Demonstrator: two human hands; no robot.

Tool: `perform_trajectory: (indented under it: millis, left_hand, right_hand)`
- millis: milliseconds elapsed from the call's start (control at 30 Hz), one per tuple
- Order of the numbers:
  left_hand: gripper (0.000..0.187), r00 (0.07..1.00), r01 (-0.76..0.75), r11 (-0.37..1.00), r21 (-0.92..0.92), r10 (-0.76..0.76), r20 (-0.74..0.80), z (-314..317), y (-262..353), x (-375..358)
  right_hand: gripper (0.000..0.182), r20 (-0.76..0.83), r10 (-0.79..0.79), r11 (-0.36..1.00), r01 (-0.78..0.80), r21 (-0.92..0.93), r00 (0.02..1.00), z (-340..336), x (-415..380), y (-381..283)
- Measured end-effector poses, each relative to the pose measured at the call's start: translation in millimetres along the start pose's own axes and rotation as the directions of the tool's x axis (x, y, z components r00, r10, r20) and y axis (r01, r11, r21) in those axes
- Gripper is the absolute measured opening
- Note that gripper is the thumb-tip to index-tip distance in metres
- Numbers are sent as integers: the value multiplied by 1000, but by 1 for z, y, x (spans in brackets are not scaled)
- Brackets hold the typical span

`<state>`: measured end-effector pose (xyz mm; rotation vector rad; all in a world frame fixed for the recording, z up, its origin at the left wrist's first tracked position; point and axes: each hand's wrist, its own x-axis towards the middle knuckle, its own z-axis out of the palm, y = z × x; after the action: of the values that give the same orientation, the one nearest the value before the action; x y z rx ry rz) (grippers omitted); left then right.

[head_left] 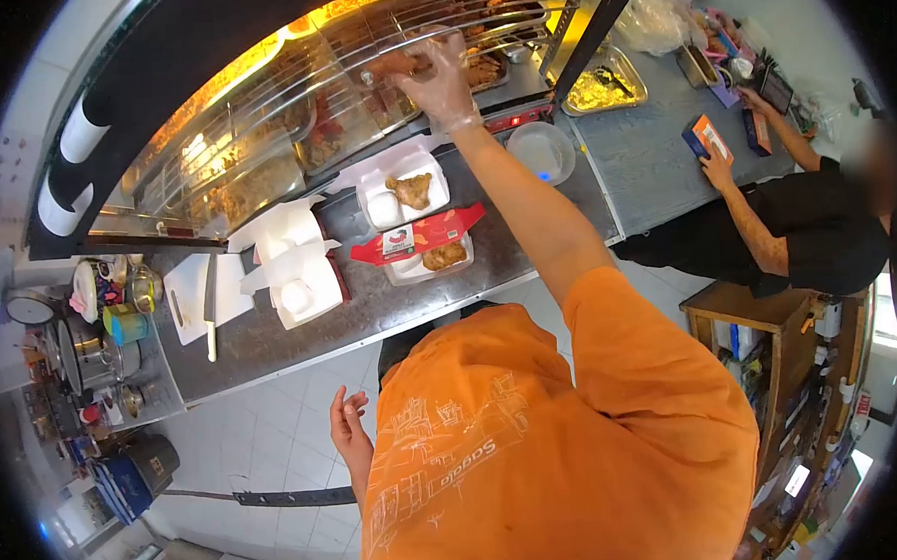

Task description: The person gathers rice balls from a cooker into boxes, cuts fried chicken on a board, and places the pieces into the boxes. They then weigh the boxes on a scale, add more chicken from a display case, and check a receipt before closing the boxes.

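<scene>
Steel counter (pixel 389 303) fronts heated display case (pixel 291 117); my left hand (pixel 350 429) hangs below counter, fingers loose, empty; gloved right hand (pixel 435 75) inside case, pinching fried chicken piece (pixel 391 62); I judge it greasy, crumbly; grip mid-piece; co-worker's hand (pixel 716 168) right of case.

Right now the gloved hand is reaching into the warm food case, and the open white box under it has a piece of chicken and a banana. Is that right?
Not quite. The head view shows the gloved right hand reaching into the food case, but the white box holds fried chicken and a white mound, probably rice, not a banana.
</scene>
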<state>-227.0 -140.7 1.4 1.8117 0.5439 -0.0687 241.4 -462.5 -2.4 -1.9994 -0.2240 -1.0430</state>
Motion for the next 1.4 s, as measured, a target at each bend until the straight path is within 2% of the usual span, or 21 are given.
perform_trajectory:
  millis: [33, 67, 167, 433, 533, 600, 633, 667, 700, 767, 833, 867, 967, 1033, 1100, 1200, 1267, 1300, 1333, 1367, 1400]
  left_hand:
    - [40, 1000, -7, 1000, -8, 7, -7, -1, -2, 0]
    - [39, 1000, -13, 1000, -14, 13, -13, -3, -3, 0]
    - [39, 1000, 3, 1000, 4, -3, 3, -12, -4, 4]
    - [38, 998, 54, 998, -30, -54, -9, -39, -8, 34]
    - [38, 998, -4, 999, 53, 1, 57, -55, -25, 59]
    - [37, 995, 7, 999, 33, -10, 102, -65, -29, 81]
    - [37, 990, 4, 1000, 18, -7, 141, -73, -31, 93]
    - [37, 993, 29, 999, 17, -31, 112, -83, -29, 103]
    - [37, 988, 3, 1000, 29, -7, 156, -92, -23, 115]
    - [38, 977, -28, 999, 26, 22, 211, -116, -16, 134]
    - [37, 979, -58, 998, 7, 55, 196, -145, -17, 152]
    - [38, 976, -66, 998, 4, 64, 207, -162, -22, 161]
    - [37, 977, -43, 998, 41, 33, 210, -210, -35, 185]
    - [37, 975, -43, 999, 0, 42, 220, -234, -45, 201]
    - [36, 967, -70, 997, 17, 63, 248, -246, -48, 221]
    - [38, 882, -242, 970, 27, 208, 424, -226, -21, 266]
    - [43, 703, -692, 701, 174, 598, 385, -192, 0, 303]
    - [43, 646, -759, 619, 202, 679, 349, -170, 16, 320]
    - [44, 578, -816, 528, 236, 754, 312, -155, 27, 335]
    - [44, 572, -820, 528, 220, 759, 311, -146, 23, 346]
    - [40, 589, -805, 543, 240, 680, 437, -132, 10, 356]
  right_hand:
    - [45, -144, -164, 986, 160, -35, 976, 0, -5, 0]
    - [47, -228, -188, 975, 209, 74, 955, 4, -9, 2]
    - [45, -297, -309, 950, 305, -59, 904, -2, -23, 13]
    - [48, -151, -497, 857, 456, -242, 854, -82, -79, -10]
    - [50, -127, -150, 982, 162, 96, 981, -94, -111, -69]
    - [51, 155, -152, 947, 99, 307, 976, -83, -135, -107]
    - [51, 183, -153, 934, 82, 347, 971, -67, -152, -136]
    - [51, 328, 92, 813, -261, 521, 940, -50, -170, -169]
    - [51, 503, 284, 575, -564, 592, 817, -35, -184, -199]
    - [51, 682, 389, 278, -785, 554, 619, 0, -214, -238]
    - [44, 723, 277, 590, -706, 392, 633, 48, -251, -231]
    - [44, 724, 284, 598, -707, 377, 628, 69, -266, -226]
    - [38, 819, 309, 782, -619, 71, 484, 108, -277, -227]
    - [33, 804, 82, 966, -246, 82, 589, 106, -260, -242]
    - [33, 825, 48, 990, -134, 34, 563, 87, -249, -250]
    - [36, 525, 276, 926, -369, 79, 805, 68, -237, -257]
    - [37, 319, 400, 890, -447, 87, 859, 68, -215, -266]
    - [38, 250, 461, 871, -488, 57, 851, 76, -194, -270]
    - [36, 228, 446, 890, -455, -14, 865, 89, -186, -252]
    - [37, 271, 401, 893, -439, 95, 875, 108, -175, -245]
    - [38, 415, 312, 948, -307, -80, 855, 121, -164, -239]
